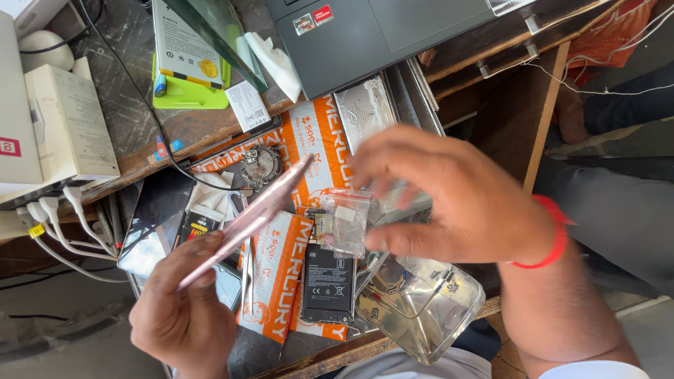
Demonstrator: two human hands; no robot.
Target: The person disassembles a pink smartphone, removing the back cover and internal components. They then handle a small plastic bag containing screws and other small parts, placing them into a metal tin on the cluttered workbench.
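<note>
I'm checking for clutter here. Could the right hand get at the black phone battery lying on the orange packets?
Probably yes. The right hand hovers just above and beside the black battery, and only a small clear plastic bag overlaps the battery's top end; the rest lies uncovered on the orange packets.

Battery (328, 282) lies flat in the open drawer (414, 91), on top of the printed pouches (275, 275). Just above the battery, a small plastic bag (344, 221). Right of the battery, touching its edge, the clear case (420, 303). Left of the battery, a phone (153, 223) lying flat. Well behind the battery, up on the worktop (130, 105), the laptop (379, 31); far left of it, the charger box (70, 123).
</note>
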